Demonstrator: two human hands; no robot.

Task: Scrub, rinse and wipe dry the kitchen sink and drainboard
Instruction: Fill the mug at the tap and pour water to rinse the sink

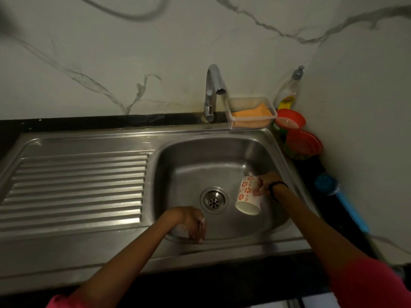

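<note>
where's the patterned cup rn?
Head view: the cup is over the sink basin, held tilted by the right hand, just right of the drain.

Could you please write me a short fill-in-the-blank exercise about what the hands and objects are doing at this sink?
1. The right hand holds a flower-patterned ____ over the sink basin.
2. The left hand rests at the basin's ____ edge.
3. The orange cloth lies in a clear ____ beside the faucet.
4. The ridged drainboard lies to the ____ of the basin.

Missing words: cup; near; container; left
</note>
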